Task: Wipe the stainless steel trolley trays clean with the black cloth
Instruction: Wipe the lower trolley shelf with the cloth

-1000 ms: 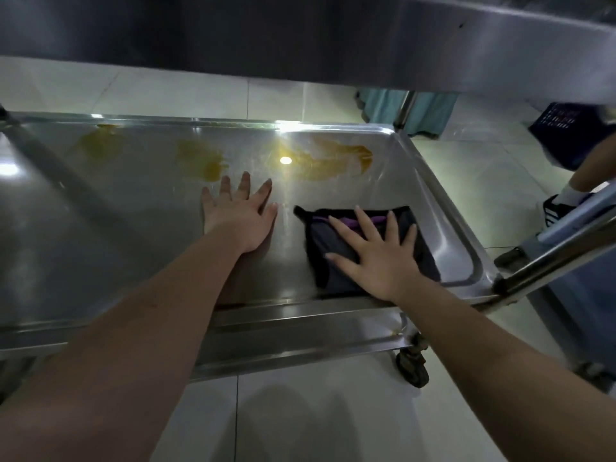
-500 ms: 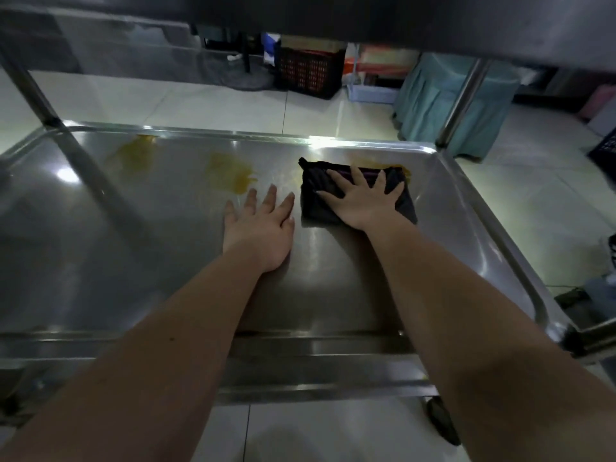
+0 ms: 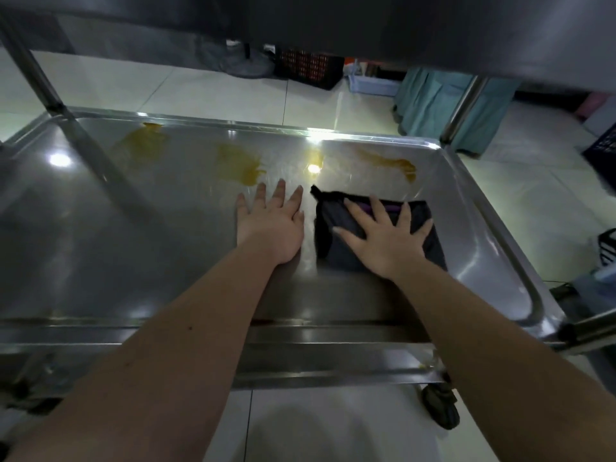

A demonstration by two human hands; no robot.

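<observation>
Fingers [image 3: 378, 208] of the right hand [image 3: 383, 243] lie spread flat on the black cloth [image 3: 328, 228], now pulled back from the far-edge stain [image 3: 390, 160], which persists; more passes look needed.

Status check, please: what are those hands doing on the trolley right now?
Left hand flat on tray. Right hand pressing black cloth. Yellow stains ahead, unwiped.

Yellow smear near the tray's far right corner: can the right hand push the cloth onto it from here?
Probably yes. The right hand presses flat on the black cloth, and only bare tray lies between it and the smear.
</observation>
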